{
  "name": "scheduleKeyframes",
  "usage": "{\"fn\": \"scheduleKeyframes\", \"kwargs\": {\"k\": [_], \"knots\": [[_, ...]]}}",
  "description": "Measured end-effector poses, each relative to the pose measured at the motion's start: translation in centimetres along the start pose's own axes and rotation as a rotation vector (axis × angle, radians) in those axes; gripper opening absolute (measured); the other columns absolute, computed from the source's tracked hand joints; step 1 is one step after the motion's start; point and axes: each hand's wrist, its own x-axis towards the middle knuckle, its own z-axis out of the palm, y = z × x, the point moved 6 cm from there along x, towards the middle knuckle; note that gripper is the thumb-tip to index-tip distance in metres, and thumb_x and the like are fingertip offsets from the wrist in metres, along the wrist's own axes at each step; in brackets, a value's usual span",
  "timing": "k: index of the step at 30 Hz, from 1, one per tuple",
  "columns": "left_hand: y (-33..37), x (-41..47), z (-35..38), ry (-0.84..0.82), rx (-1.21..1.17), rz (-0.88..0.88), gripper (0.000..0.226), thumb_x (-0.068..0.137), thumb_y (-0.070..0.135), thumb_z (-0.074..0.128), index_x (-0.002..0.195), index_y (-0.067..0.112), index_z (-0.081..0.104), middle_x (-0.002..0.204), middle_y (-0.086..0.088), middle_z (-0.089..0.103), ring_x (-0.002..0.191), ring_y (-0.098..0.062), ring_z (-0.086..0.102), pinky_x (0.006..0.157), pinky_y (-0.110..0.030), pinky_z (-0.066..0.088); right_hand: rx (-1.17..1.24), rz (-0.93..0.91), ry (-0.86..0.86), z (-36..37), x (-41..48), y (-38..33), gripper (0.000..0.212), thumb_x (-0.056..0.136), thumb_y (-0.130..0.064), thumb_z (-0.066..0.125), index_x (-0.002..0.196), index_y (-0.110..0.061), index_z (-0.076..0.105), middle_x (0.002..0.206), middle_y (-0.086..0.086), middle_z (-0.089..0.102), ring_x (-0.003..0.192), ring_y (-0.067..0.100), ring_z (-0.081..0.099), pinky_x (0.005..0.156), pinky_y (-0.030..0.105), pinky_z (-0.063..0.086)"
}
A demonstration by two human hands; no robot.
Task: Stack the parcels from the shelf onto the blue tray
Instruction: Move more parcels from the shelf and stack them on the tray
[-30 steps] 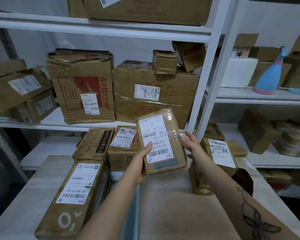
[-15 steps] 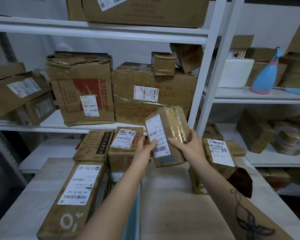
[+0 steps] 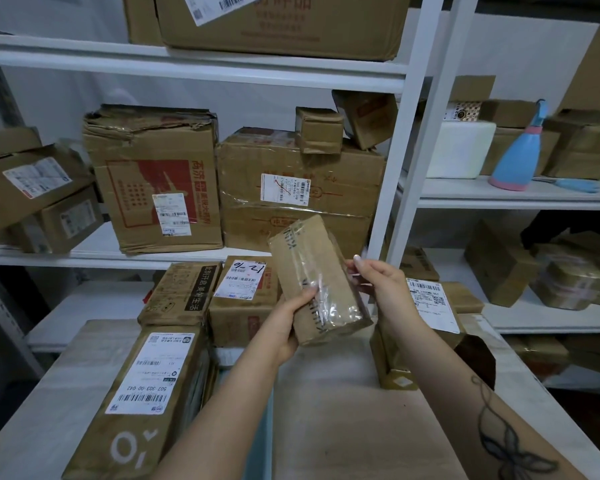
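I read the step in hand as carrying: one small parcel (image 3: 317,278) is up in the air, held in both hands, and is not yet set down.

Far to the left of the left hand (image 3: 284,325) lies a long labelled parcel (image 3: 146,393), flat, with two more parcels beyond it: a dark-banded one (image 3: 184,292) and one marked by hand on its label (image 3: 243,289), which sits just left of that hand. Only a thin strip of the blue tray (image 3: 267,417) shows, below the left forearm; how far it reaches under these parcels I cannot tell.

The left hand grasps the held parcel at its lower left edge, thumb across the taped face. The parcel stands tilted, its top leaning left, plain taped side toward me, in front of the shelf (image 3: 101,252) edge.

The right hand (image 3: 381,282) grips the parcel's right edge, fingers curled behind it, thumb tip raised clear. Just right of that hand, and lower, a further labelled parcel (image 3: 426,306) stands on edge.

In my judgement the next move calls for laying the parcel flat and lowering it to a stable footing, either the open surface below the hands or atop a flat parcel at left. I would check that the spot truly lies on the tray before letting go.
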Motion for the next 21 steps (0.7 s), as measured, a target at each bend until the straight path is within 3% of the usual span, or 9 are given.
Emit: {"fn": "scheduleKeyframes", "kwargs": {"k": [2,5,7,10,13,15,18,21], "knots": [[0.2,-0.5,0.1,-0.059,-0.099,-0.024,0.042,0.069,0.029,0.064,0.106,0.010,0.065,0.094,-0.011,0.073,0.085,-0.024,0.069,0.083,-0.040,0.053,-0.039,0.081,0.033,-0.5,0.2,0.5,0.035,0.089,-0.018,0.063,0.122,-0.010,0.058,0.104,0.000,0.060,0.079,0.003,0.055,0.059,0.012,0.046],[0.5,-0.8,-0.3,-0.143,-0.209,-0.008,0.045,0.078,0.038,0.055,0.109,0.008,0.067,0.114,-0.019,0.067,0.107,-0.033,0.062,0.099,-0.048,0.043,-0.001,0.318,-0.022,-0.8,-0.1,2.0,0.057,0.083,-0.033,0.068,0.132,-0.011,0.047,0.123,0.007,0.060,0.087,0.013,0.061,0.079,0.031,0.050],[0.5,-0.8,-0.7,-0.181,-0.226,-0.003,0.048,0.082,0.043,0.051,0.113,0.011,0.067,0.123,-0.020,0.062,0.116,-0.036,0.057,0.103,-0.052,0.038,0.108,0.444,-0.131,-0.3,-0.7,2.7,0.043,0.084,-0.037,0.065,0.117,-0.010,0.060,0.106,0.009,0.072,0.087,0.021,0.069,0.080,0.038,0.053],[-0.1,-0.7,-1.1,-0.190,-0.186,-0.026,0.055,0.083,0.048,0.047,0.123,0.013,0.061,0.129,-0.020,0.058,0.124,-0.036,0.051,0.109,-0.054,0.031,0.271,0.471,-0.196,0.2,-1.0,2.9,0.020,0.091,-0.028,0.056,0.099,-0.011,0.065,0.083,0.007,0.076,0.071,0.022,0.073,0.060,0.034,0.059],[-0.5,-0.1,-2.3,-0.109,-0.079,0.012,0.054,0.085,0.043,0.049,0.131,0.015,0.053,0.131,-0.017,0.057,0.122,-0.032,0.054,0.107,-0.052,0.035,0.285,0.434,-0.180,0.2,-0.8,2.8,0.017,0.091,-0.024,0.056,0.098,-0.011,0.064,0.080,0.007,0.075,0.069,0.022,0.073,0.061,0.035,0.059],[-0.2,0.2,-3.1,-0.023,-0.032,0.061,0.048,0.083,0.038,0.054,0.125,0.015,0.055,0.128,-0.017,0.059,0.115,-0.029,0.060,0.101,-0.047,0.043,0.252,0.434,-0.152,0.0,-0.8,2.9,0.016,0.090,-0.022,0.058,0.099,-0.011,0.064,0.082,0.007,0.075,0.075,0.024,0.072,0.071,0.040,0.057],[0.1,0.0,-3.2,0.028,0.029,0.073,0.050,0.078,0.046,0.054,0.117,0.015,0.060,0.116,-0.013,0.067,0.107,-0.028,0.064,0.095,-0.045,0.047,0.214,0.441,-0.089,-0.2,-0.6,3.3,0.032,0.083,-0.024,0.066,0.111,-0.011,0.062,0.103,0.010,0.072,0.101,0.029,0.066,0.093,0.051,0.050],[-0.1,-0.2,-2.5,0.011,0.117,0.080,0.050,0.073,0.052,0.051,0.109,0.020,0.063,0.106,-0.006,0.071,0.098,-0.021,0.067,0.084,-0.042,0.050,0.186,0.443,-0.027,-0.2,-0.6,3.7,0.019,0.083,-0.028,0.067,0.097,-0.017,0.062,0.101,0.007,0.067,0.103,0.028,0.061,0.098,0.052,0.046]]}}
